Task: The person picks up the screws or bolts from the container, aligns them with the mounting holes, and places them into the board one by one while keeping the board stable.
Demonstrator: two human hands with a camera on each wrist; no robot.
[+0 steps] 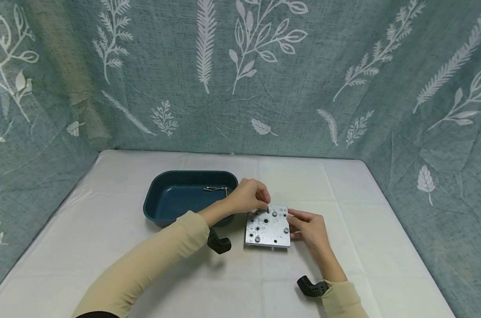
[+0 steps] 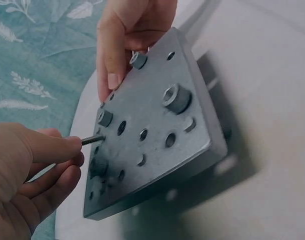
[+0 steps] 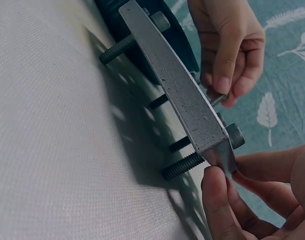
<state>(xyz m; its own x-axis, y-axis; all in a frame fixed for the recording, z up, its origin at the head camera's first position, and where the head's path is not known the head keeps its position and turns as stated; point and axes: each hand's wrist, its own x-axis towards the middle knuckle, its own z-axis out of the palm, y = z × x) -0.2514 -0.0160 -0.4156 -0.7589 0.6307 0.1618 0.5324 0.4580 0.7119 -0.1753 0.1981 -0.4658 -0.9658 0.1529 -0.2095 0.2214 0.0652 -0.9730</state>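
Note:
A grey metal plate (image 1: 269,230) with several holes and socket-head screws (image 2: 176,98) lies above the white cloth. Threaded ends (image 3: 183,166) stick out beneath it. My right hand (image 1: 310,229) grips the plate's right edge, with the thumb on one face and fingers below. My left hand (image 1: 248,195) pinches a thin threaded screw (image 2: 91,140) between thumb and fingertips. That screw's far end meets the plate's top face near a hole; whether it has entered cannot be told. Its head is hidden by the fingers.
Left of the plate stands a dark blue tray (image 1: 165,223), behind my left forearm. Several loose screws (image 1: 214,189) lie in its right part. A white cloth (image 1: 177,287) covers the table, and a green leaf-patterned curtain (image 1: 185,115) hangs behind and at both sides.

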